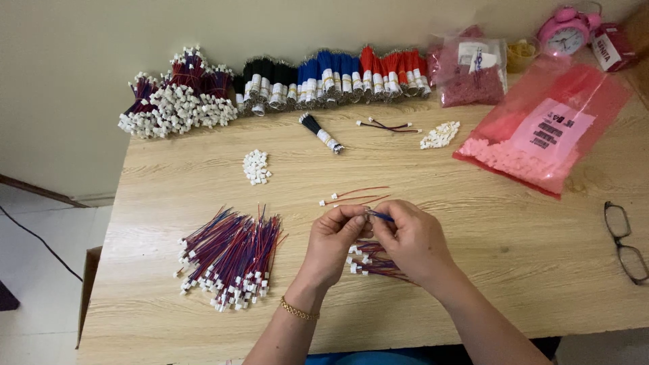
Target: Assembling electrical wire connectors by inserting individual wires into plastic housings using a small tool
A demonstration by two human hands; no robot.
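Soft, even indoor light; faint shadows, sharp focus.

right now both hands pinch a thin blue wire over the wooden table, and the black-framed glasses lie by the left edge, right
Not quite: both hands, left hand and right hand, do pinch the thin blue wire over the wooden table, but the head view shows the black-framed glasses by the right edge.

Wire pile (230,260) left of hands (372,240).
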